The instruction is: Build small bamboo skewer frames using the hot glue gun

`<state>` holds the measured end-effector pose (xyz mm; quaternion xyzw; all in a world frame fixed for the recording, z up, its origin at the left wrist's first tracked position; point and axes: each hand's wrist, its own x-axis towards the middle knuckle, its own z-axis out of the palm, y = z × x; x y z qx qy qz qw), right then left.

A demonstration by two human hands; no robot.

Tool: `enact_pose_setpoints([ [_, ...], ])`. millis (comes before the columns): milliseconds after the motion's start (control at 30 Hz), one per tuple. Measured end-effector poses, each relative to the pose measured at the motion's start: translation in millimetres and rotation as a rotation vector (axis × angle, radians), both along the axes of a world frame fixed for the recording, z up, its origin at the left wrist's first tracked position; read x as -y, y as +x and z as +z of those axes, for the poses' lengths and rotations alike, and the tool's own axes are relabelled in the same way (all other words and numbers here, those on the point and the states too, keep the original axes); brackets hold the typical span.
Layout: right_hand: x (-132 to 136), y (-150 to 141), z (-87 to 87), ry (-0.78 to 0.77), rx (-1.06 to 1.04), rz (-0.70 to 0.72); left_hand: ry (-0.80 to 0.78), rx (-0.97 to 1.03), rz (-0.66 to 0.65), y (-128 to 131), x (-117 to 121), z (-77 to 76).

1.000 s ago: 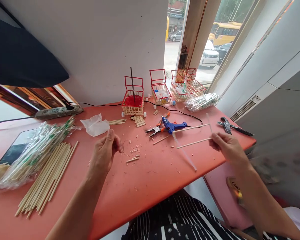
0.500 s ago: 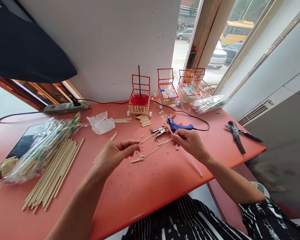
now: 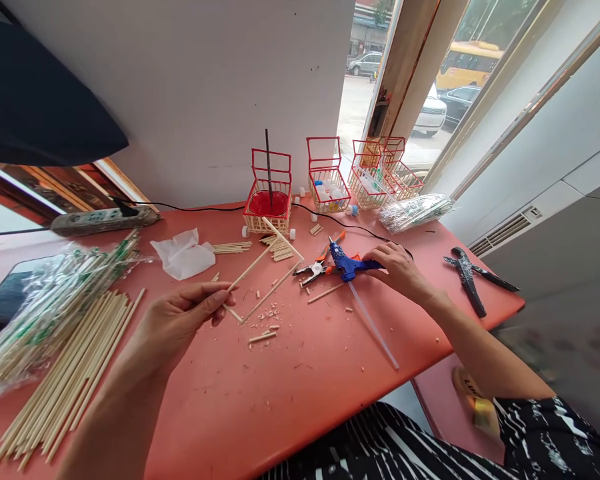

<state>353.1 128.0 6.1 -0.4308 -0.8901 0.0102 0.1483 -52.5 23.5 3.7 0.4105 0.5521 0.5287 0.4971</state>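
Observation:
My left hand [image 3: 190, 317] pinches a frame of thin wooden sticks [image 3: 253, 265] by one side, holding it tilted above the table. The frame's far end points towards the small carts. My right hand [image 3: 395, 270] is closed round the handle of a blue hot glue gun [image 3: 347, 263], its fingertips partly hidden. A long clear glue stick [image 3: 375, 327] sticks out of the gun's back, towards the table's front edge. Pliers with orange handles [image 3: 313, 270] lie just left of the gun. Wood crumbs and short stick pieces [image 3: 263, 337] are scattered below the frame.
Small stick carts with red trim [image 3: 267, 207] line the wall. Long loose sticks [image 3: 75, 373] and a plastic-wrapped bundle [image 3: 55, 313] lie at left. A white plastic bag [image 3: 184, 253], a power strip [image 3: 105, 220], black-handled pliers [image 3: 465, 280] and another wrapped bundle [image 3: 415, 212] lie around the table.
The stick frame passed from my right hand, through both hands, into my left alone. My right hand then moved to the glue gun and took its handle; the gun has turned slightly.

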Motion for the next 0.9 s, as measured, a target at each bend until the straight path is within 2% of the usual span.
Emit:
enact_pose_setpoints([
  [200,-11,-5,2.0,0.027,-0.054,0.148,-0.016,0.014,0.079,-2,-3,2.4],
  [433,-39,11,6.6,0.04,-0.088,0.131,-0.04,0.046,0.145,-9,-6,-3.8],
  [567,-50,20,1.1,-0.01,-0.035,0.14,-0.035,0.044,0.132,-8,-5,-0.1],
  [733,-51,20,-1.4,-0.064,0.007,0.149,-0.02,0.034,0.102,-1,-3,7.5],
  [900,-48,22,-4.0,-0.044,0.012,0.126,-0.004,0.019,0.047,4,-4,5.5],
])
